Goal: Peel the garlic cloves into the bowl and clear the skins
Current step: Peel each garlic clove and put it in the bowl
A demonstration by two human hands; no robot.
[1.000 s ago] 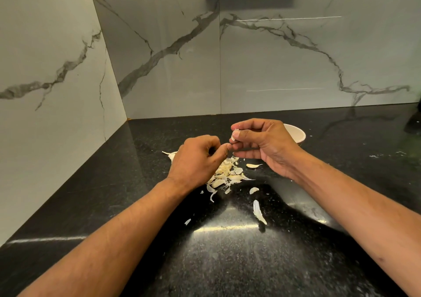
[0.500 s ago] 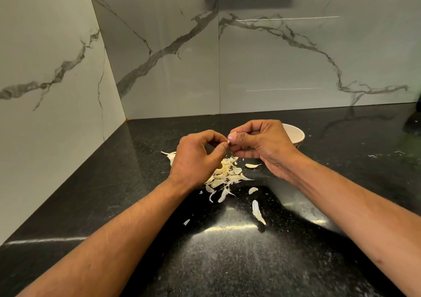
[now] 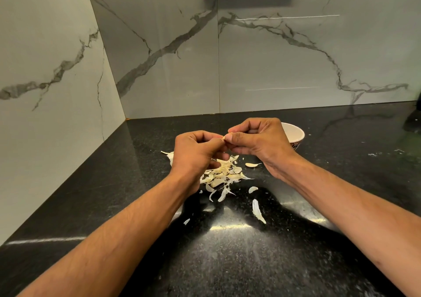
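Both hands are closing together over the skins pile (image 3: 224, 174): my left hand (image 3: 196, 153) has risen to pinch the garlic clove (image 3: 225, 137) my right hand (image 3: 257, 140) is gripping, so peeling is continuing; the bowl (image 3: 295, 133) is waiting behind, right

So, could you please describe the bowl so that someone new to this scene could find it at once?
Start at the black granite counter under the marble wall. Just behind the right hand, which partly hides it, stands a small bowl. It is the only vessel there: pale inside, with a dark pattern on its outer wall, unlike the flat garlic skins heaped nearby.
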